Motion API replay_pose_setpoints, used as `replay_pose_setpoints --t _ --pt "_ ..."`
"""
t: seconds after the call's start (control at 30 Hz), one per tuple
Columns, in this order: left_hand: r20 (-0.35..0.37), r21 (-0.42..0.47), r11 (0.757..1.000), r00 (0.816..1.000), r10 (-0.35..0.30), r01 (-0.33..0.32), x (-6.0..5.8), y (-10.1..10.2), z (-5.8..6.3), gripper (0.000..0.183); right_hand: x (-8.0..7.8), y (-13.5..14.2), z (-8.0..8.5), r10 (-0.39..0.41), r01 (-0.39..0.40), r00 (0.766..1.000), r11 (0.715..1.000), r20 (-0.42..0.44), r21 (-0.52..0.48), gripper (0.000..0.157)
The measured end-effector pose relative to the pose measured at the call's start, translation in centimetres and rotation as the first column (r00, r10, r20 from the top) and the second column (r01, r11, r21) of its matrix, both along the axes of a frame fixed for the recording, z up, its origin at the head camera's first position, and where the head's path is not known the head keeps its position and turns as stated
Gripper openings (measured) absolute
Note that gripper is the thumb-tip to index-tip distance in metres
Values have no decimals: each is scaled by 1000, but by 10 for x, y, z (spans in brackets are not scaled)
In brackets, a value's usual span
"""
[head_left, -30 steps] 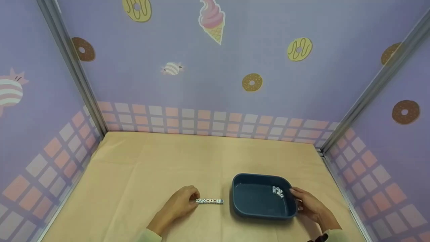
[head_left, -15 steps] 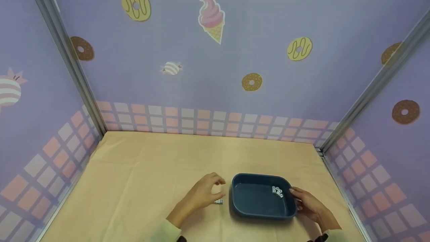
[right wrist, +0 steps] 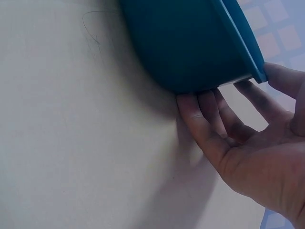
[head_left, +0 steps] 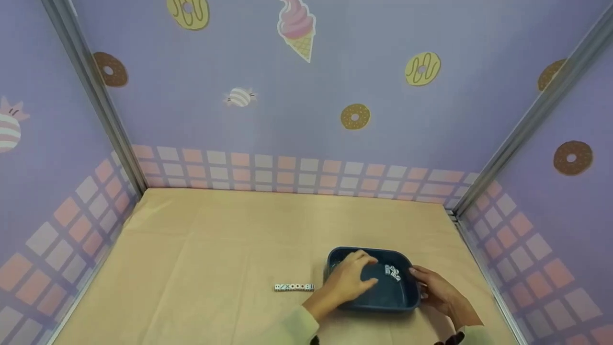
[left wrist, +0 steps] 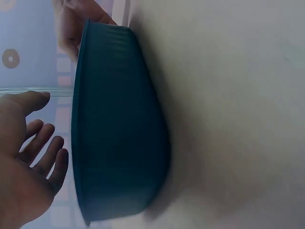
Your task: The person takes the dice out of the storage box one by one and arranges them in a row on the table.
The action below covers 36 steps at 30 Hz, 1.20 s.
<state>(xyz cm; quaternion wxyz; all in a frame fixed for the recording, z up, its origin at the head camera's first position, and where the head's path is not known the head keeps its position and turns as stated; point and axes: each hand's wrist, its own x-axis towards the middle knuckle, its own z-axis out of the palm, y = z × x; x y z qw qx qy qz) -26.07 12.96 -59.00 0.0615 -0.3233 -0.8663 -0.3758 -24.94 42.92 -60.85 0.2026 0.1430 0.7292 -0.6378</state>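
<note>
A dark blue-green rectangular tray point(head_left: 383, 304) with rounded corners sits right of centre on the table. Several white dice point(head_left: 392, 272) lie in a small heap at its right inside. My right hand point(head_left: 438, 290) grips the tray's right end, thumb on the rim and fingers against the outer wall, as the right wrist view shows. Over the tray's left part hovers my left hand point(head_left: 349, 280), its thumb and fingers spread apart with nothing between them. Left of the tray, a straight row of dice point(head_left: 294, 287) stands on the cloth.
A pale yellow cloth point(head_left: 215, 239) covers the table. Purple walls point(head_left: 287, 129) with sweets and a checked band enclose it at the back and both sides, with metal posts point(head_left: 117, 129) at the corners.
My left hand has moved right, from the left end of the dice row to above the tray, and its fingers have spread. The right hand keeps its grip on the tray.
</note>
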Motion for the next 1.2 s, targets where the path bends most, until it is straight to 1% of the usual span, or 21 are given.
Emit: replay_pose_setpoints --t 0.07,0.2,0.27,0.33,0.5,0.63,0.7,0.97,1.2 --pt "49 -10 1000 999 12 -12 -4 11 -2 44 -3 -1 2 1 -1 1000 1000 7 -7 74" --pt "134 -49 998 990 40 -34 -14 33 -10 49 -8 -2 6 18 -18 1000 1000 16 -5 74" --pt "156 -64 997 987 42 -33 -20 43 -13 51 -9 -1 8 4 -4 1000 1000 17 -2 73" --pt "168 -83 996 985 43 -29 -26 50 -16 52 -10 -1 9 7 -7 1000 1000 19 4 73" --pt "187 -142 989 980 73 -46 -34 60 -27 49 -12 -4 9 9 -9 1000 1000 9 8 73" --pt "177 -163 985 980 90 -61 -37 62 -34 46 -13 -5 10 -4 4 1000 1000 -8 12 68" --pt "173 -165 984 981 91 -63 -37 63 -37 45 -13 -5 10 -5 5 1000 1000 -3 11 67" --pt "162 -210 977 984 79 -44 -33 70 -45 43 -6 1 7 7 -7 1000 1000 0 -4 70" --pt "154 -250 968 986 65 -25 -30 74 -53 43 1 3 -1 9 -9 1000 1000 5 -11 72"
